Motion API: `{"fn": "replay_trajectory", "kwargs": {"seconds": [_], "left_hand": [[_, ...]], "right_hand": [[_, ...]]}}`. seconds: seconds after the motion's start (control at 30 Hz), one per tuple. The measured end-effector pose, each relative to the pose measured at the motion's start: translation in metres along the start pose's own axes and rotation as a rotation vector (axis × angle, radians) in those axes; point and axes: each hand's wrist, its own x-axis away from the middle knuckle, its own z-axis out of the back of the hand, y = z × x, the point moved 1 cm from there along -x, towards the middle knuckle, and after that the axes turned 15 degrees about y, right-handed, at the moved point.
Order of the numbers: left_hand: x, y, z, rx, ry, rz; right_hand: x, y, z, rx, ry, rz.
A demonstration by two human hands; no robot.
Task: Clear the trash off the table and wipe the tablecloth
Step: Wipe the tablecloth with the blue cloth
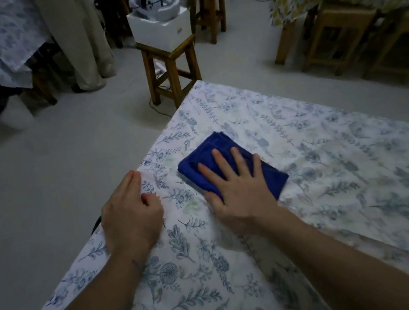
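The right hand (234,193) is pressing its spread fingers flat on the folded dark-blue terry cloth (229,164), and wiping the white blue-floral tablecloth (335,159) well is calling for even pressure while the left hand (129,217), fingers together just left of the cloth, is pinning the fabric taut.

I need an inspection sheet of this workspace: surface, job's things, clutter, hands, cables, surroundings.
Surface: floral tablecloth covers the table.
Job's things: folded blue cloth lies flat near the table's left edge.
Clutter: no trash seen on the table.
Hands: right hand presses flat on the cloth; left hand rests at the table edge.
Cables: thin cable on the floor by the stool.
Surroundings: wooden stool carrying a white box; other covered tables.
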Motion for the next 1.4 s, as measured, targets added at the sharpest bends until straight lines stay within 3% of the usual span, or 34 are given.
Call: {"fn": "replay_trajectory", "kwargs": {"seconds": [0.13,0.3,0.47,0.6,0.7,0.83,0.97,1.03,1.17,1.4], "left_hand": [[0.000,0.000,-0.001,0.016,0.045,-0.053],[0.001,-0.002,0.000,0.020,0.078,-0.123],[0.001,0.002,0.006,-0.036,-0.025,-0.166],[-0.001,0.021,0.005,-0.229,-0.218,-0.368],[0.016,0.067,-0.001,-0.063,-0.336,-0.443],[0.050,0.144,-0.021,0.263,-0.409,-0.357],[0.066,0.182,-0.046,0.397,-0.356,-0.078],[0.071,0.188,-0.051,0.361,-0.266,-0.036],[0.080,0.188,-0.059,0.161,-0.177,-0.197],[0.083,0.194,-0.070,0.010,-0.147,-0.264]], "right_hand": [[0.000,0.024,0.006,-0.025,-0.009,-0.090],[0.051,0.112,0.028,0.019,-0.032,-0.456],[0.143,0.160,0.060,0.038,-0.139,-0.734],[0.197,0.129,0.073,0.001,-0.196,-0.708],[0.221,0.080,0.070,-0.037,-0.209,-0.504],[0.216,0.048,0.056,-0.001,-0.204,-0.307],[0.194,0.080,0.050,0.063,-0.091,-0.227],[0.182,0.100,0.047,0.075,-0.033,-0.255],[0.160,0.157,0.049,0.098,0.047,-0.363],[0.159,0.306,0.070,0.147,0.105,-0.686]]}}
